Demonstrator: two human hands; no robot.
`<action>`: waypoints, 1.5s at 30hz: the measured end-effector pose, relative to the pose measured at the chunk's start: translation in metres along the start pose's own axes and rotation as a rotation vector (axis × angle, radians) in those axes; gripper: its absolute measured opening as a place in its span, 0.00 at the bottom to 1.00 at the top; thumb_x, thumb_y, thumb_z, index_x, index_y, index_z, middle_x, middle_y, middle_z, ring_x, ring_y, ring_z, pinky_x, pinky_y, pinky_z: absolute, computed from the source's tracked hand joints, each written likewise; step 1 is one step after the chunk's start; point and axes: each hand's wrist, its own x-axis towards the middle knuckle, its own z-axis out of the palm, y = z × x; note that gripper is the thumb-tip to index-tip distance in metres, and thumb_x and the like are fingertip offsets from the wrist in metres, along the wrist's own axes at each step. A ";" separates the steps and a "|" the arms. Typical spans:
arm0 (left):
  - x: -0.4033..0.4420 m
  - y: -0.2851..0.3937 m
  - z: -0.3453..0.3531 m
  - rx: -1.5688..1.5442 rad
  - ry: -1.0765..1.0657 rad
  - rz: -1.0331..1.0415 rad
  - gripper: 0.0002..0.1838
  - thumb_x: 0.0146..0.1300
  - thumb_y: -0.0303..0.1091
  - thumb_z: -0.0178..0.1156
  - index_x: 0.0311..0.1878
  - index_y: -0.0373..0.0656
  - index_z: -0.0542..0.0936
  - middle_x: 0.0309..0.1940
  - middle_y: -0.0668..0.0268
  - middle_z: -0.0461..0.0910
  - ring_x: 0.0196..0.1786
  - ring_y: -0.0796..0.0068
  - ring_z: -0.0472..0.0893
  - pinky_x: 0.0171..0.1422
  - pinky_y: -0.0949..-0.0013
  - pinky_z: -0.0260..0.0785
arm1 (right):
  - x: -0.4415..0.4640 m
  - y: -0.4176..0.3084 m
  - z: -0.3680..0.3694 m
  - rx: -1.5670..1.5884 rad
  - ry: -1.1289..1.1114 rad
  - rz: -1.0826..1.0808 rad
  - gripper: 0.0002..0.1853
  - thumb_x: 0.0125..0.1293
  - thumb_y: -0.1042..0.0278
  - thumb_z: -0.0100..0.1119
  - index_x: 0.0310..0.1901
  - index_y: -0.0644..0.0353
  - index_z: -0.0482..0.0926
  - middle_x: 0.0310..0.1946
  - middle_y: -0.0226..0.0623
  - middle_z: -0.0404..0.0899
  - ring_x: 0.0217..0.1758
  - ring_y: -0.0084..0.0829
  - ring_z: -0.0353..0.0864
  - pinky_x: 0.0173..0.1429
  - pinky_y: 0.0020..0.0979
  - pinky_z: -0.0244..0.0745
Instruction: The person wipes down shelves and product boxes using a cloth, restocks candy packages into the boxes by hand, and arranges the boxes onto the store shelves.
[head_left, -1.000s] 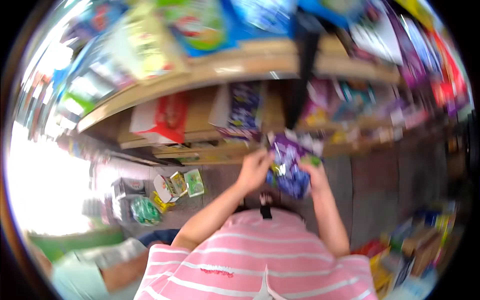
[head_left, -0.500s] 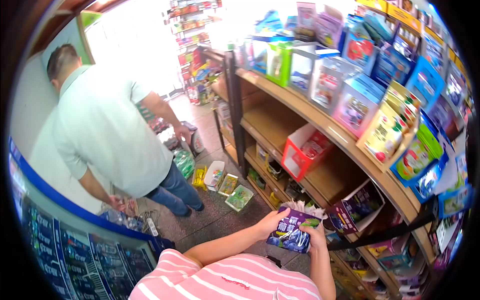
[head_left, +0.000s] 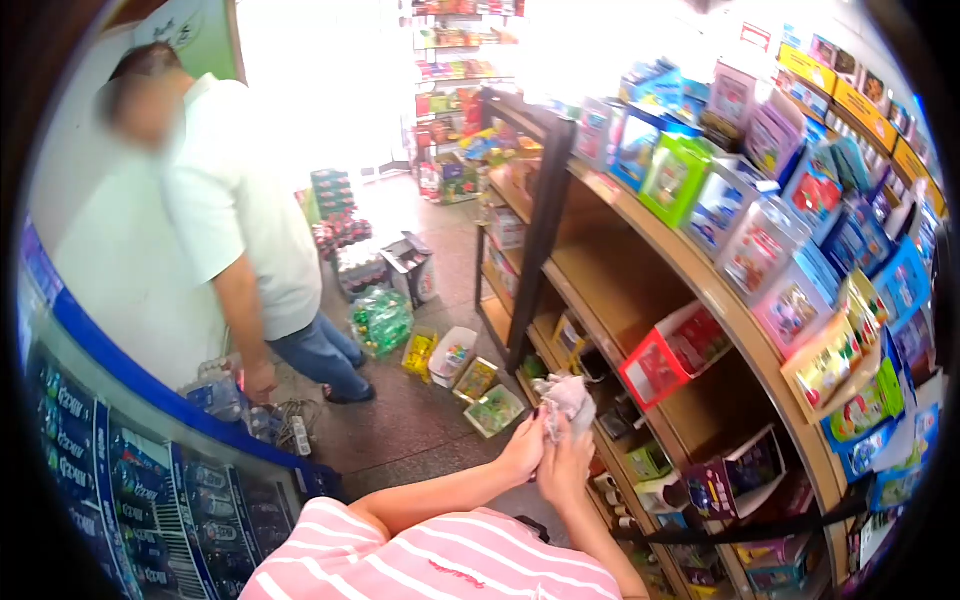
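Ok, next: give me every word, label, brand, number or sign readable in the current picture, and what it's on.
None can be quoted with confidence.
Striped shirt: red script, blurred.
Green wall sign: dark characters, blurred.
Blue display: white lettering, unclear.
Upper-shelf packages: printing too small or blurred.
Purple box: light lettering, too small.
Crumpled pale item in the hands: no text discernible.

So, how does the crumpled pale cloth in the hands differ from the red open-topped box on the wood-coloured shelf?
The crumpled pale cloth is pinkish white, while the open-topped box is mostly bright red. The cloth is bunched and soft-looking; the box has straight, firm-looking sides. The left hand and right hand hold the cloth, whereas the box rests on the wood-coloured shelf.
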 end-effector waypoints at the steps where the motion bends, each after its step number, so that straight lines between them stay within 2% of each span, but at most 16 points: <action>1: 0.000 0.003 -0.002 -0.007 0.020 0.015 0.25 0.70 0.45 0.37 0.66 0.45 0.57 0.58 0.63 0.67 0.58 0.75 0.68 0.63 0.71 0.58 | 0.006 -0.001 0.006 0.014 -0.001 0.007 0.24 0.59 0.64 0.47 0.60 0.49 0.64 0.53 0.61 0.61 0.56 0.58 0.59 0.57 0.51 0.54; 4: -0.012 0.016 -0.005 -0.021 0.037 0.098 0.26 0.70 0.45 0.37 0.65 0.38 0.57 0.60 0.67 0.65 0.59 0.73 0.67 0.64 0.68 0.57 | 0.026 -0.007 0.017 -0.068 0.027 0.015 0.26 0.57 0.70 0.49 0.59 0.42 0.65 0.51 0.59 0.64 0.52 0.57 0.63 0.53 0.50 0.58; 6: -0.006 0.014 -0.028 0.003 -0.024 0.153 0.25 0.70 0.45 0.38 0.65 0.41 0.58 0.58 0.67 0.67 0.56 0.73 0.69 0.62 0.68 0.59 | 0.035 0.000 0.031 -0.081 -0.039 0.082 0.24 0.58 0.68 0.48 0.59 0.48 0.66 0.51 0.59 0.65 0.53 0.55 0.65 0.54 0.47 0.60; 8: -0.024 0.031 -0.037 -0.003 -0.054 -0.034 0.24 0.70 0.43 0.38 0.66 0.46 0.59 0.57 0.66 0.69 0.52 0.74 0.72 0.56 0.68 0.65 | 0.041 0.052 0.070 0.012 -0.082 0.242 0.20 0.60 0.67 0.46 0.56 0.58 0.68 0.49 0.58 0.69 0.51 0.54 0.69 0.53 0.42 0.65; 10: -0.039 0.055 -0.036 -0.058 -0.171 -0.104 0.23 0.70 0.42 0.39 0.64 0.41 0.61 0.55 0.65 0.70 0.51 0.75 0.73 0.57 0.69 0.64 | 0.034 0.101 0.097 0.641 -0.134 0.536 0.19 0.62 0.64 0.43 0.53 0.63 0.70 0.41 0.43 0.78 0.42 0.40 0.78 0.47 0.35 0.71; 11: -0.032 0.054 -0.051 -0.049 -0.150 -0.129 0.22 0.69 0.42 0.41 0.61 0.41 0.64 0.47 0.63 0.75 0.43 0.74 0.77 0.49 0.70 0.70 | 0.024 0.106 0.101 0.987 -0.161 0.686 0.19 0.64 0.63 0.42 0.52 0.63 0.71 0.42 0.37 0.77 0.43 0.32 0.77 0.47 0.32 0.71; 13: -0.031 0.072 -0.064 -0.035 -0.073 -0.154 0.20 0.68 0.42 0.43 0.58 0.41 0.68 0.39 0.64 0.79 0.35 0.74 0.79 0.43 0.71 0.72 | -0.018 0.199 0.150 1.152 -0.182 0.906 0.17 0.64 0.63 0.42 0.50 0.63 0.73 0.43 0.37 0.77 0.44 0.32 0.77 0.47 0.31 0.72; 16: -0.032 0.080 -0.104 0.181 0.040 -0.134 0.19 0.68 0.43 0.44 0.50 0.39 0.74 0.37 0.65 0.79 0.34 0.76 0.78 0.41 0.71 0.70 | -0.032 0.107 0.090 1.289 -0.199 1.153 0.18 0.66 0.62 0.38 0.51 0.62 0.72 0.46 0.40 0.76 0.49 0.36 0.75 0.52 0.35 0.71; 24: -0.053 0.049 -0.187 0.395 0.374 -0.140 0.20 0.67 0.45 0.44 0.43 0.37 0.76 0.33 0.63 0.80 0.31 0.72 0.78 0.40 0.68 0.69 | -0.069 0.152 0.121 1.308 -0.388 1.092 0.19 0.66 0.61 0.38 0.50 0.64 0.72 0.46 0.40 0.77 0.48 0.37 0.77 0.53 0.38 0.72; 30: -0.043 0.057 -0.158 0.508 0.319 -0.189 0.21 0.67 0.45 0.44 0.41 0.36 0.78 0.33 0.65 0.80 0.34 0.76 0.76 0.43 0.70 0.67 | -0.053 0.144 0.112 1.252 -0.240 0.962 0.19 0.67 0.63 0.37 0.51 0.63 0.72 0.45 0.40 0.77 0.45 0.35 0.78 0.49 0.35 0.74; 34: -0.032 0.044 -0.151 0.732 0.116 -0.155 0.23 0.66 0.47 0.45 0.42 0.34 0.77 0.32 0.65 0.79 0.36 0.77 0.74 0.44 0.71 0.66 | -0.045 0.129 0.112 1.411 -0.323 0.956 0.18 0.66 0.62 0.38 0.50 0.61 0.72 0.42 0.39 0.78 0.42 0.35 0.80 0.45 0.37 0.77; 38: -0.028 0.041 -0.148 0.972 -0.025 -0.169 0.24 0.66 0.48 0.45 0.45 0.33 0.76 0.34 0.61 0.80 0.38 0.74 0.75 0.47 0.68 0.66 | -0.045 0.112 0.116 1.189 -0.435 1.038 0.17 0.66 0.60 0.42 0.49 0.60 0.72 0.40 0.40 0.78 0.38 0.36 0.80 0.39 0.38 0.77; 41: -0.038 0.036 -0.163 1.100 -0.048 -0.164 0.23 0.65 0.47 0.47 0.46 0.34 0.76 0.34 0.62 0.80 0.38 0.74 0.76 0.46 0.68 0.67 | -0.035 0.086 0.101 0.959 -0.423 0.917 0.19 0.64 0.58 0.47 0.51 0.62 0.72 0.45 0.40 0.76 0.47 0.31 0.75 0.50 0.34 0.70; 42: -0.045 0.036 -0.160 0.851 0.007 -0.227 0.21 0.65 0.45 0.48 0.44 0.35 0.77 0.34 0.64 0.80 0.37 0.76 0.76 0.43 0.70 0.68 | -0.042 0.089 0.106 0.887 -0.381 0.841 0.20 0.64 0.57 0.48 0.52 0.62 0.72 0.47 0.39 0.75 0.50 0.30 0.73 0.55 0.32 0.67; 43: -0.062 0.058 -0.131 0.875 0.121 -0.329 0.18 0.64 0.43 0.50 0.42 0.36 0.78 0.33 0.66 0.79 0.34 0.78 0.76 0.41 0.71 0.68 | -0.032 0.064 0.081 0.813 -0.457 0.958 0.20 0.63 0.58 0.49 0.52 0.62 0.71 0.49 0.38 0.74 0.55 0.27 0.69 0.58 0.30 0.63; 45: -0.055 0.045 -0.149 0.794 0.081 -0.283 0.17 0.64 0.41 0.52 0.40 0.36 0.78 0.32 0.66 0.79 0.32 0.79 0.76 0.39 0.72 0.68 | -0.027 0.060 0.074 0.891 -0.391 0.898 0.19 0.63 0.59 0.50 0.52 0.60 0.72 0.48 0.36 0.74 0.51 0.26 0.71 0.55 0.28 0.65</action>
